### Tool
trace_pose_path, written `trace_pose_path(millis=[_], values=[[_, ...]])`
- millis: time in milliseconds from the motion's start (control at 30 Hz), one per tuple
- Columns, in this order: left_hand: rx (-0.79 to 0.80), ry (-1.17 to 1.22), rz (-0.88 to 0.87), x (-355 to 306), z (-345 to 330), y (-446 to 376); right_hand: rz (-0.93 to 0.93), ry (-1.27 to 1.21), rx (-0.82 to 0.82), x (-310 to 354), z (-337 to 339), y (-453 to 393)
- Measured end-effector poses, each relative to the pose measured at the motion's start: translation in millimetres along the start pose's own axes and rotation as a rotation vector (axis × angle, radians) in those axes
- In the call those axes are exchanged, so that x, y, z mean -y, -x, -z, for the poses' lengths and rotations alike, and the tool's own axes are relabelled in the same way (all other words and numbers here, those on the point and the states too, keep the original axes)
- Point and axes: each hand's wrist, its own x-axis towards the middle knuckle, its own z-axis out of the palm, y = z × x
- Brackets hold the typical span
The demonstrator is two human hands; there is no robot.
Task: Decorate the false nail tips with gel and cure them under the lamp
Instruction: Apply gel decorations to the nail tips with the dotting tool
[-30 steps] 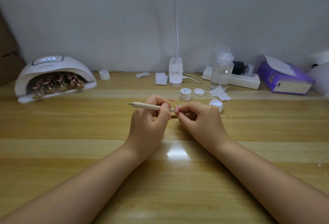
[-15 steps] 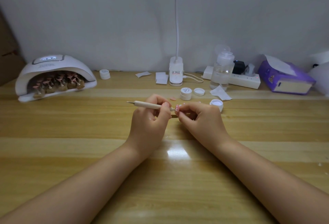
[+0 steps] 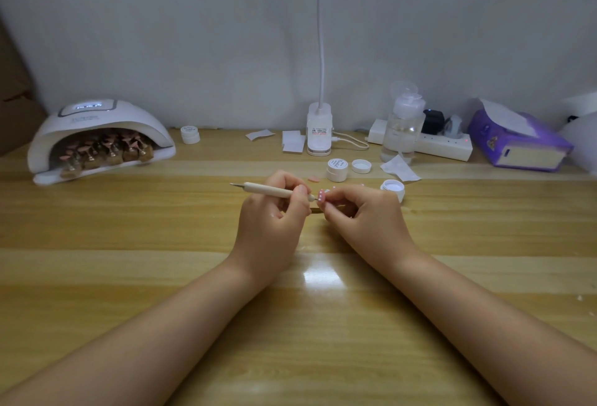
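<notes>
My left hand [image 3: 273,216] grips a pale wooden dotting pen [image 3: 268,190], held level with its tip at a pink false nail tip [image 3: 321,195] dotted with white. My right hand [image 3: 361,215] pinches that nail tip between fingertips. An open gel pot [image 3: 393,188] sits just right of my right hand; a closed gel pot [image 3: 337,169] and a loose lid [image 3: 361,166] stand behind. One loose pink nail tip [image 3: 313,179] lies on the table. The white curing lamp [image 3: 97,134] at far left holds several nail tips on stands [image 3: 106,152].
At the back stand a white desk lamp base [image 3: 319,129] with cable, a clear pump bottle [image 3: 402,127], a white power strip [image 3: 442,145], a purple tissue box [image 3: 517,144], another small pot [image 3: 190,134] and several wipes [image 3: 400,169]. The wooden table [image 3: 161,260] spreads around my arms.
Both hands stay nearly still. The pen tip shifts slightly against the nail tip held in my right hand.
</notes>
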Motion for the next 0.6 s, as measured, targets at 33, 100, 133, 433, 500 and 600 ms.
trace_pose_path(millis=[33,100,133,433,500,600], values=[[0.001,0.001,0.0,-0.1,0.2,0.2,0.001,0.0,-0.001,0.1,-0.1,0.1],[0.004,0.001,0.0,-0.2,0.6,0.6,0.003,0.002,-0.001,0.0,-0.1,0.1],[0.005,0.001,0.002,-0.4,0.7,0.6,0.004,0.003,0.001,-0.1,0.0,0.0],[0.015,0.004,0.014,0.7,0.9,0.1,0.009,-0.003,0.005,0.2,0.2,0.2],[0.015,0.009,0.012,0.9,1.1,0.0,0.009,-0.001,0.009,0.2,0.2,0.2],[0.004,0.025,0.0,-0.4,1.5,0.3,0.0,0.0,0.012,0.5,0.2,0.4]])
